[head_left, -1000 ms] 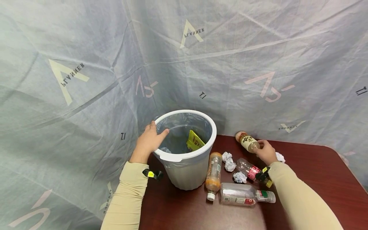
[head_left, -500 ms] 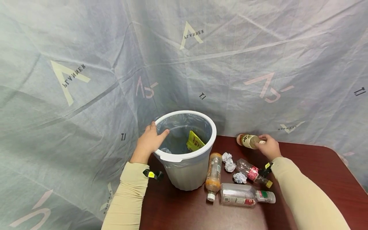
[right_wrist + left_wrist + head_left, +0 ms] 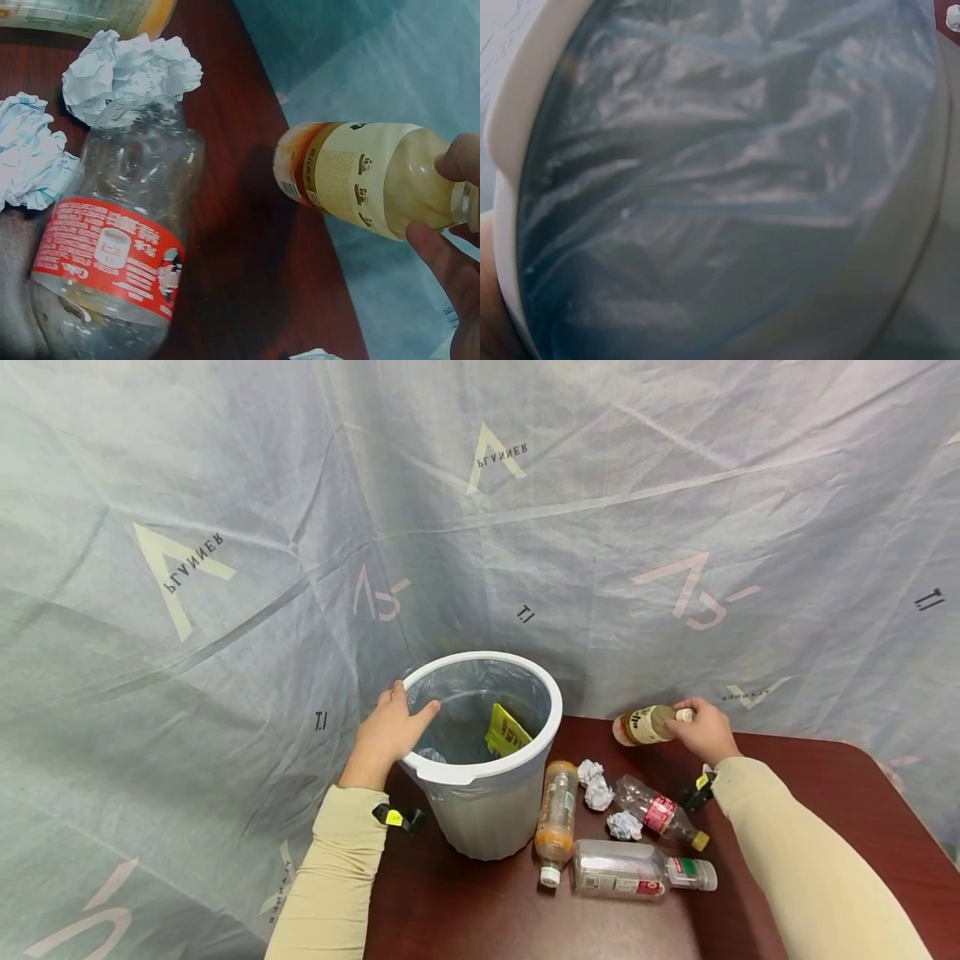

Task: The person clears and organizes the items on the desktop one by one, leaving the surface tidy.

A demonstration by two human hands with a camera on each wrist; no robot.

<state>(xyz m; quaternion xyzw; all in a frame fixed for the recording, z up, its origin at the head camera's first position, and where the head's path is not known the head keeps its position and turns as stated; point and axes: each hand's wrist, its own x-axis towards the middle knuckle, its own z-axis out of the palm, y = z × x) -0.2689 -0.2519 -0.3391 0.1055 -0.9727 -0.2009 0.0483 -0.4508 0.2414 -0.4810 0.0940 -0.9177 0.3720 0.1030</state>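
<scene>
My left hand (image 3: pixel 388 731) grips the left rim of a white trash can (image 3: pixel 491 814), its thumb reaching over the opening. A clear liner (image 3: pixel 727 165) fills the left wrist view, and a yellow-green wrapper (image 3: pixel 507 731) lies inside the can. At the back right of the table, my right hand (image 3: pixel 705 731) holds a bottle with a cream label (image 3: pixel 643 727) by its neck. The right wrist view shows finger and thumb around that neck, the bottle (image 3: pixel 352 176) tilted on its side with its brown base pointing away from the hand.
On the dark red table (image 3: pixel 465 910) lie an orange-ended bottle (image 3: pixel 557 818), a red-labelled bottle (image 3: pixel 658 812), a large clear bottle (image 3: pixel 622 868) and several crumpled paper balls (image 3: pixel 597 793). A grey printed sheet (image 3: pixel 600 527) hangs behind and at the left.
My right hand has moved slightly right, and the cream-labelled bottle has swung from slanting to nearly level, its neck rising in the head view. The left hand stays on the trash can.
</scene>
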